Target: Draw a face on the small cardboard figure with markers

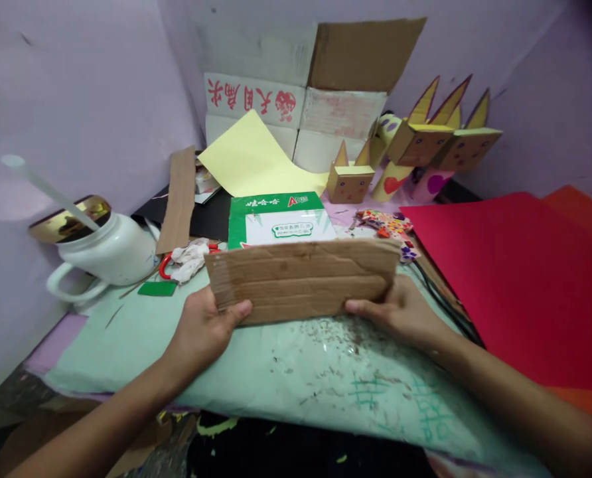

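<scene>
A long strip of brown cardboard (296,282) with crosswise creases is held up between my two hands, tilted above the table. My left hand (211,323) grips its lower left corner, thumb on the near face and the fingers hidden behind. At the lower right end, my right hand (400,309) pinches it the same way. Just behind the strip lies a green and white printed carton panel (281,219). Small brown scraps are scattered over the pale green table cover (256,372) below it.
To the left stand a white mug (114,249) with a straw, red-handled scissors (165,267) under crumpled tissue and another cardboard strip (178,199). Yellow paper (256,162), an opened carton (346,109) and eared cardboard figures (350,182) are behind. Red sheets (519,285) cover the right side.
</scene>
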`<state>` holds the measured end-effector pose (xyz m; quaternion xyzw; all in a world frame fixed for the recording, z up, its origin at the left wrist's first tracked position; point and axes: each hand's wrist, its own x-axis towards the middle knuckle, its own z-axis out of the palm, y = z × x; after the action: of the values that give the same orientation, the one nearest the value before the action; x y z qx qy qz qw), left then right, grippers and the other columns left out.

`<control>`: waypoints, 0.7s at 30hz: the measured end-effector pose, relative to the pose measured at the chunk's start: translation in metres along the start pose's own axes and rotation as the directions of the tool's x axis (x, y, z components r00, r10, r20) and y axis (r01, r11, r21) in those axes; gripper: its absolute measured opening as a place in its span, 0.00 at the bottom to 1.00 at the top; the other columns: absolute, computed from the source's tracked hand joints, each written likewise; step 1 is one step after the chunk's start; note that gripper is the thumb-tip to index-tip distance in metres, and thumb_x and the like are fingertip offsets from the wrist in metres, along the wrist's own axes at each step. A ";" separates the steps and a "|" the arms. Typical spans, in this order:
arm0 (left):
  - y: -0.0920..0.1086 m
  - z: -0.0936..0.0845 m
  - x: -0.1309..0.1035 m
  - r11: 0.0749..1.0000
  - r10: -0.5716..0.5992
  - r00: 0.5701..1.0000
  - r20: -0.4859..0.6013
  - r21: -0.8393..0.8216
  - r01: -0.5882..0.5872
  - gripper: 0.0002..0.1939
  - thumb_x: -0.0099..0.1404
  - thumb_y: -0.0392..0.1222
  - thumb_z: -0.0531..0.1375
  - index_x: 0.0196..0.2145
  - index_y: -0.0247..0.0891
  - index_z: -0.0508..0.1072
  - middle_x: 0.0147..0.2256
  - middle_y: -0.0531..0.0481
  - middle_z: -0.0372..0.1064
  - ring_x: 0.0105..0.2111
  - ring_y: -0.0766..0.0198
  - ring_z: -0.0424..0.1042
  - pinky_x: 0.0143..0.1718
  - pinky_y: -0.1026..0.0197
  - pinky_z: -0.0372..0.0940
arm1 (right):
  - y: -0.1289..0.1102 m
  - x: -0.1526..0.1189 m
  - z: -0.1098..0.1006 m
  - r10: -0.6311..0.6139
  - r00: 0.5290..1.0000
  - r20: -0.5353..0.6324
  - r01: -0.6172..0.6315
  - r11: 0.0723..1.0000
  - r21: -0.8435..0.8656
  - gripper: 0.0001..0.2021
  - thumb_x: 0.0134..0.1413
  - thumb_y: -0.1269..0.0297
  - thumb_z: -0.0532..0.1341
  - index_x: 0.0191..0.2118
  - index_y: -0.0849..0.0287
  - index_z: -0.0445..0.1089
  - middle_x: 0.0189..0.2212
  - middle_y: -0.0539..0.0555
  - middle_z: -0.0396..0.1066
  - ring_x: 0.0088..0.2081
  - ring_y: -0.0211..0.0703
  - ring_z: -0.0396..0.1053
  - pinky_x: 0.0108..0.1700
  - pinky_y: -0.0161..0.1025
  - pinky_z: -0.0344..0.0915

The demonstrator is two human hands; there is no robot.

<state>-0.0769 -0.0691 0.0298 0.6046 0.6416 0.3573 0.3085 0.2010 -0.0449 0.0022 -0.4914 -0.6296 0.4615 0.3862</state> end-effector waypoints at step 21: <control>-0.008 -0.011 0.004 0.900 -0.037 0.979 0.202 -0.419 0.121 0.29 0.44 0.43 0.69 0.45 0.37 0.69 0.45 0.44 0.75 0.47 0.50 0.73 0.48 0.53 0.69 | -0.012 0.024 0.009 0.183 0.983 0.020 -0.177 0.910 0.376 0.24 0.33 0.60 0.72 0.41 0.59 0.70 0.44 0.57 0.76 0.46 0.55 0.72 0.50 0.47 0.67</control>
<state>-0.0911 -0.0663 0.0294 0.5265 0.5391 0.4176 0.5077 0.1841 -0.0246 0.0118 -0.4676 -0.4786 0.6033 0.4339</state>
